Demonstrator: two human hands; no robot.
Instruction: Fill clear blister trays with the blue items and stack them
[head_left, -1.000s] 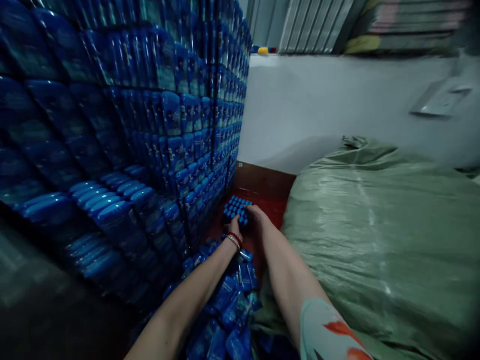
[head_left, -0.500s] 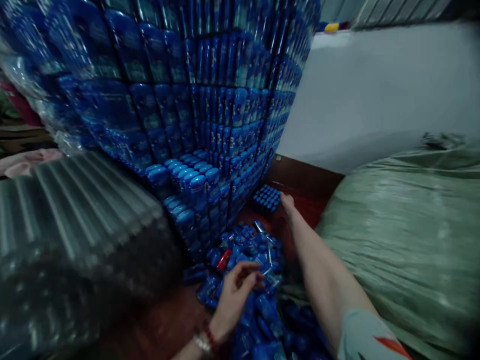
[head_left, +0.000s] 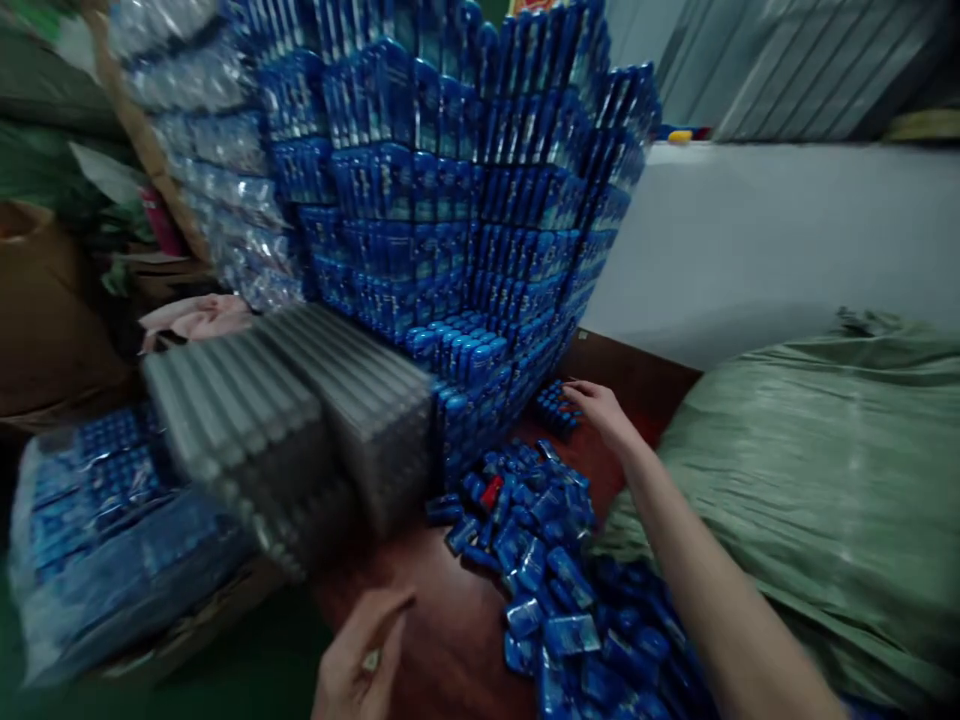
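Observation:
My right hand [head_left: 604,412] reaches forward, fingers spread, and rests on a small block of blue packs [head_left: 553,405] standing on the red-brown floor at the foot of a tall wall of stacked blue packs [head_left: 465,200]. My left hand [head_left: 360,655] hovers low at the bottom edge, fingers loosely stretched, holding nothing, over bare floor. A loose heap of blue packs [head_left: 547,560] lies between my two arms, with one red item [head_left: 491,492] among them.
A large green woven sack [head_left: 810,480] fills the right side. Stacks of clear plastic trays [head_left: 300,420] stand at left centre, with wrapped blue bundles [head_left: 112,520] beside them. A white wall [head_left: 750,240] runs behind, and cardboard boxes [head_left: 45,310] sit far left.
My left hand has left the small block, passed over the loose heap and pulled back toward me. The view has swung left, showing the clear trays and bundles. My right hand stays at the block.

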